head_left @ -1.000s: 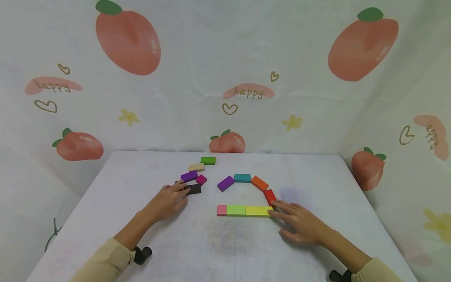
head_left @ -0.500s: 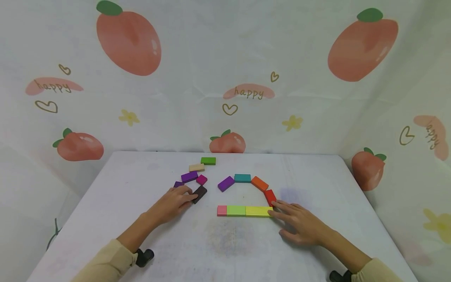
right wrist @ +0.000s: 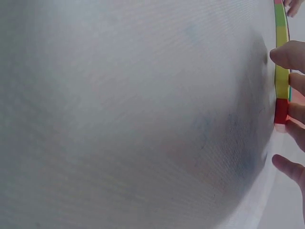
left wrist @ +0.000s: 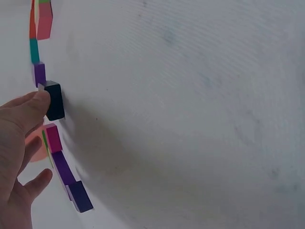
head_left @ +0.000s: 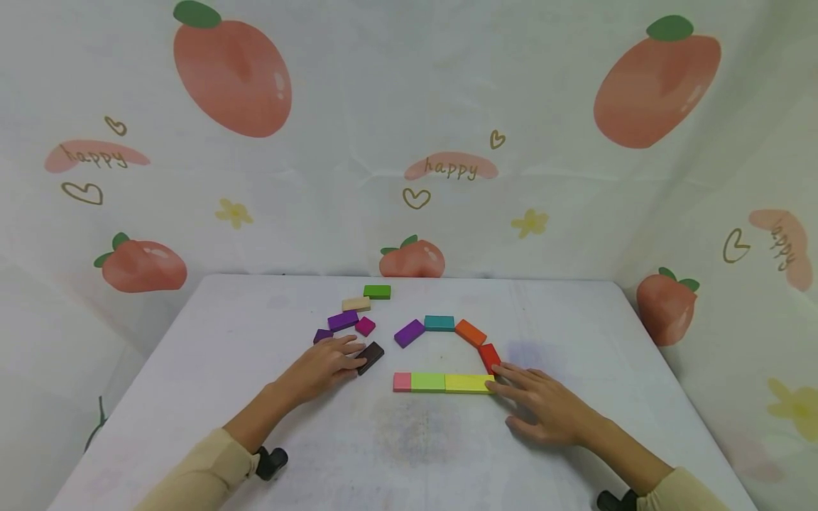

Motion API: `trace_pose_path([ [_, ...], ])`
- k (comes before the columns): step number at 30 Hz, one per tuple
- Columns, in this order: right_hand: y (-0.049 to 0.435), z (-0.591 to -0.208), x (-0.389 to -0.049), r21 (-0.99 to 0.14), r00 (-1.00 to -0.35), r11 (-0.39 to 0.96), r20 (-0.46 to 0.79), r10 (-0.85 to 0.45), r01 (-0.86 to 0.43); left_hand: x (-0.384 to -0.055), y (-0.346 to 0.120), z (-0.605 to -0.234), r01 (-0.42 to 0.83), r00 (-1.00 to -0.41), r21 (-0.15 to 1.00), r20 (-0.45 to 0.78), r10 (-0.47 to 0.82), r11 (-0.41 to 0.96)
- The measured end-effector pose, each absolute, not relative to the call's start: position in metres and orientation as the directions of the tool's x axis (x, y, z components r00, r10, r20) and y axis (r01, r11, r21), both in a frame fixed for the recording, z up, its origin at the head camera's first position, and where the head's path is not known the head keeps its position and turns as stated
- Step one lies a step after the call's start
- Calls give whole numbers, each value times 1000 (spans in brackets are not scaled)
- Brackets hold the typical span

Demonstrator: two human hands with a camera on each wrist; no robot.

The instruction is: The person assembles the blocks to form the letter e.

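Note:
My left hand (head_left: 322,370) pinches a black block (head_left: 371,358) between thumb and finger, its length slanting up to the right; the left wrist view shows the thumb against this black block (left wrist: 56,102). My right hand (head_left: 543,406) rests with spread fingers at the right end of a row, touching the yellow block (head_left: 468,383) and the red block (head_left: 489,357). That straight row continues left with a light green block (head_left: 427,382) and a pink block (head_left: 402,382). Above it curve an orange block (head_left: 471,332), a teal block (head_left: 439,323) and a purple block (head_left: 409,333).
Loose blocks lie beyond my left hand: a green block (head_left: 377,292), a beige block (head_left: 356,304), a purple block (head_left: 343,320), a magenta block (head_left: 365,326) and a dark purple block (head_left: 322,336). A printed cloth (head_left: 332,213) hangs behind the white table (head_left: 268,305).
My left hand has turned the black block from nearly level to slanting and moved it right, away from the loose blocks. The dark purple block has come into sight. My right hand stays put.

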State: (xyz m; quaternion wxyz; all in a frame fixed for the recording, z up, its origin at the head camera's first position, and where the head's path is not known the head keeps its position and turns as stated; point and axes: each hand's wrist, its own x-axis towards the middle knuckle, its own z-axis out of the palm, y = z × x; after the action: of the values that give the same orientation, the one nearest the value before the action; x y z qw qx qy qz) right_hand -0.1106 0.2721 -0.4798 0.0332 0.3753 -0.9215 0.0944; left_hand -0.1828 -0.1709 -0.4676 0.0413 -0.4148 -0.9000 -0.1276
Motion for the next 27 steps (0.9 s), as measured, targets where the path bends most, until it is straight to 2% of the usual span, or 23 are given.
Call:
trace_pose_path([
  [10,272,-478,-111,-153,-725,709,115,-680,-689,-184,-159,-468,770,-638,163,194,746,617],
  [27,272,-480,-112,-137,-709,696,145,-690,-705,-188,-144,-476,791,-612,184,240,754,583],
])
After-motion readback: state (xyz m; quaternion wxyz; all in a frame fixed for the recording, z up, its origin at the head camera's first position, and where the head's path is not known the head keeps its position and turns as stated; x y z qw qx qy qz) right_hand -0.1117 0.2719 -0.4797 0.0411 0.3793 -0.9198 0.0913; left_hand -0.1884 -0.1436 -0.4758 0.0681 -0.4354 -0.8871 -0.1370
